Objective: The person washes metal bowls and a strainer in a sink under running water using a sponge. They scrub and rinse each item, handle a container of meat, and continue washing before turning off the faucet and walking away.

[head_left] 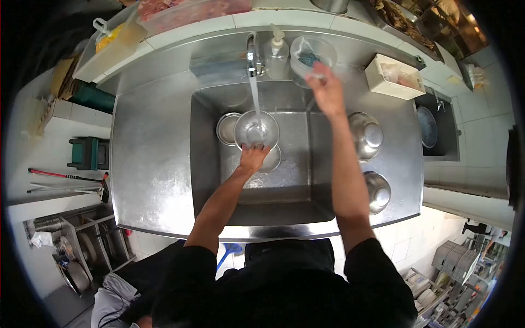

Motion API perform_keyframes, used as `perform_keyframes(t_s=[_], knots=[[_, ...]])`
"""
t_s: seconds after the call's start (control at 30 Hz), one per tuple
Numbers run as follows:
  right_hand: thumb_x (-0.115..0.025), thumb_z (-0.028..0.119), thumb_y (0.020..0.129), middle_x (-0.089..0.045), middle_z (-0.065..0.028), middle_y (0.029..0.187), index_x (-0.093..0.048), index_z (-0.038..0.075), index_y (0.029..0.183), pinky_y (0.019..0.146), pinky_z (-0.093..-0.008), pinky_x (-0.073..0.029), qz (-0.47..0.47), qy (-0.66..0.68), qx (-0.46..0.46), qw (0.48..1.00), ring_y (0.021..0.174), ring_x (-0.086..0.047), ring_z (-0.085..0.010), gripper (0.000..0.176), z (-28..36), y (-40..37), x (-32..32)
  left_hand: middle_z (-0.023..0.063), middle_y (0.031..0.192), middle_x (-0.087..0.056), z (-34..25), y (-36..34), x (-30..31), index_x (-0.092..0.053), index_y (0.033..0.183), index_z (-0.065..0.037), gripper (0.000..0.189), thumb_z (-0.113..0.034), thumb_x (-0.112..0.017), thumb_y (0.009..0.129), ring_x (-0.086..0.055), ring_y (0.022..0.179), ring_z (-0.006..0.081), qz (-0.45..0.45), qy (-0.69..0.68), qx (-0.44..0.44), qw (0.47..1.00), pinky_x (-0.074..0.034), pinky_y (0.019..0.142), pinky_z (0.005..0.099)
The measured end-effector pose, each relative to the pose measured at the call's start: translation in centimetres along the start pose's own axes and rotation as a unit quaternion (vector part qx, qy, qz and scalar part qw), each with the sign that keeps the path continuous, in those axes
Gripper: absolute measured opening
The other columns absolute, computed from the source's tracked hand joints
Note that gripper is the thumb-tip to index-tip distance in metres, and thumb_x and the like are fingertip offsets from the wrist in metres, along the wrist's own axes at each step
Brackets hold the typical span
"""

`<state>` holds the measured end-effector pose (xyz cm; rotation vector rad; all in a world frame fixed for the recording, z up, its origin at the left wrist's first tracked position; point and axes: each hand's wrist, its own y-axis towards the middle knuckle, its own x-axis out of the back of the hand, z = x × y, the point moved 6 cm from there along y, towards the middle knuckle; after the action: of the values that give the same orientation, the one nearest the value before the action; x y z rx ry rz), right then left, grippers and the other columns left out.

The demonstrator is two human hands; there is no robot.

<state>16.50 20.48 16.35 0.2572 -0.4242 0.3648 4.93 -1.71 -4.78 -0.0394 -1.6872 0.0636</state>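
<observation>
Under the running tap (252, 54), my left hand (254, 158) grips the near rim of a round metal bowl (240, 131) inside the sink (284, 188). Water pours into this bowl. A second metal bowl (223, 131) lies to its left, and a third round bowl (273, 160) shows partly behind my left fingers. My right hand (329, 95) is raised at the front of a clear plastic tub (328, 52), its fingers a little blurred and apart, with nothing visible in them. Inside the tub sits a greenish scouring pad (309, 58).
Two upturned metal bowls (373, 135) (379, 194) stand on the counter right of the sink. A pump bottle (276, 54) is beside the tap. Farther right is a white container (396, 85). Plastic bins of food (191, 13) line the back ledge.
</observation>
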Motion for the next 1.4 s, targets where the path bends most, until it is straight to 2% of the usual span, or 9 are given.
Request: perform_keyframes(t_s=[0.17, 0.23, 0.27, 0.37, 0.6, 0.73, 0.83, 0.97, 1.4], knots=[[-0.067, 0.034, 0.076, -0.048, -0.0190, 0.125, -0.035, 0.005, 0.134, 0.088, -0.0370, -0.045, 0.156, -0.052, -0.120, 0.979, 0.100, -0.057, -0.0308, 0.072, -13.0, -7.4, -9.3, 0.0086, 0.107, -0.061, -3.2, 1.0, 2.4, -0.051, 0.099, -0.013, 0.024, -0.005, -0.049, 0.076, -0.057, 0.101, 0.0299, 0.052, -0.056, 0.080, 0.994, -0.039, 0.087, 0.0524], [-0.067, 0.033, 0.077, -0.044, -0.0207, 0.125, -0.013, 0.014, 0.142, 0.086, -0.0455, -0.047, 0.234, 0.143, -0.403, 0.873, 0.098, -0.057, -0.0387, 0.087, -11.5, -11.7, -9.6, 0.0085, 0.104, -0.062, -4.1, 1.6, 3.6, -0.051, 0.097, -0.012, 0.022, -0.004, -0.048, 0.076, -0.059, 0.098, 0.0303, 0.048, -0.061, 0.118, 0.990, -0.039, 0.086, 0.0508], [-0.067, 0.033, 0.077, -0.044, -0.0207, 0.125, -0.013, 0.014, 0.142, 0.086, -0.0455, -0.047, 0.237, 0.148, -0.398, 0.874, 0.098, -0.057, -0.0387, 0.087, -12.0, -11.7, -9.6, 0.0090, 0.102, -0.063, -4.2, 1.4, 4.4, -0.051, 0.095, -0.011, 0.020, -0.005, -0.047, 0.077, -0.060, 0.096, 0.0305, 0.041, -0.067, 0.147, 0.986, -0.040, 0.086, 0.0499], [-0.063, 0.026, 0.078, -0.046, -0.0189, 0.123, -0.014, 0.020, 0.138, 0.075, -0.0488, -0.050, 0.368, 0.439, -0.440, 0.692, 0.090, -0.059, -0.0388, 0.078, -13.5, -14.9, -13.7, 0.0087, 0.099, -0.063, -4.5, -0.3, 6.2, -0.053, 0.094, -0.011, 0.016, -0.008, -0.047, 0.079, -0.059, 0.098, 0.0292, 0.075, -0.047, 0.207, 0.974, -0.038, 0.090, 0.0494], [-0.049, 0.004, 0.075, -0.053, -0.0206, 0.105, -0.021, 0.018, 0.128, 0.051, -0.0370, -0.052, 0.310, 0.314, -0.341, 0.830, 0.063, -0.062, -0.0288, 0.061, -10.7, -11.5, -14.4, 0.0130, 0.106, -0.060, -10.5, -8.1, 14.7, -0.060, 0.101, -0.008, 0.024, -0.011, -0.061, 0.076, -0.052, 0.107, 0.0321, -0.264, -0.026, 0.306, 0.914, -0.034, 0.096, 0.0484], [-0.050, 0.002, 0.072, -0.053, -0.0194, 0.102, -0.017, 0.020, 0.131, 0.047, -0.0338, -0.049, 0.293, 0.326, -0.346, 0.829, 0.062, -0.060, -0.0267, 0.070, -8.8, -11.5, -13.2, 0.0176, 0.097, -0.061, -14.3, -15.7, 9.2, -0.062, 0.092, -0.003, 0.016, -0.011, -0.059, 0.079, -0.056, 0.092, 0.0367, -0.246, -0.161, 0.344, 0.892, -0.044, 0.082, 0.0411], [-0.050, -0.001, 0.067, -0.053, -0.0182, 0.099, -0.013, 0.023, 0.134, 0.047, -0.0333, -0.049, 0.342, 0.345, -0.339, 0.806, 0.062, -0.059, -0.0265, 0.080, -8.2, -11.1, -13.9, 0.0167, 0.097, -0.063, -18.3, -19.4, 5.5, -0.062, 0.095, -0.002, 0.020, -0.006, -0.059, 0.075, -0.056, 0.101, 0.0335, -0.256, -0.266, 0.433, 0.822, -0.041, 0.091, 0.0404], [-0.048, 0.000, 0.062, -0.046, -0.0200, 0.099, -0.020, 0.019, 0.124, 0.049, -0.0350, -0.048, 0.359, 0.420, -0.368, 0.748, 0.063, -0.059, -0.0306, 0.071, -6.3, -11.3, -13.3, 0.0181, 0.105, -0.060, -24.0, -18.5, 6.4, -0.060, 0.097, -0.003, 0.022, -0.008, -0.060, 0.076, -0.049, 0.108, 0.0409, -0.271, -0.173, 0.323, 0.890, -0.036, 0.095, 0.0474], [-0.054, 0.015, 0.078, -0.054, -0.0229, 0.088, -0.036, 0.007, 0.115, 0.052, -0.0399, -0.051, 0.353, 0.433, -0.347, 0.754, 0.067, -0.061, -0.0328, 0.042, -4.3, -12.2, -12.9, 0.0081, 0.120, -0.052, -25.5, -18.0, 4.6, -0.056, 0.110, -0.010, 0.036, -0.036, -0.052, 0.086, -0.035, 0.124, 0.0296, -0.215, -0.070, 0.419, 0.879, -0.021, 0.100, 0.0515]])
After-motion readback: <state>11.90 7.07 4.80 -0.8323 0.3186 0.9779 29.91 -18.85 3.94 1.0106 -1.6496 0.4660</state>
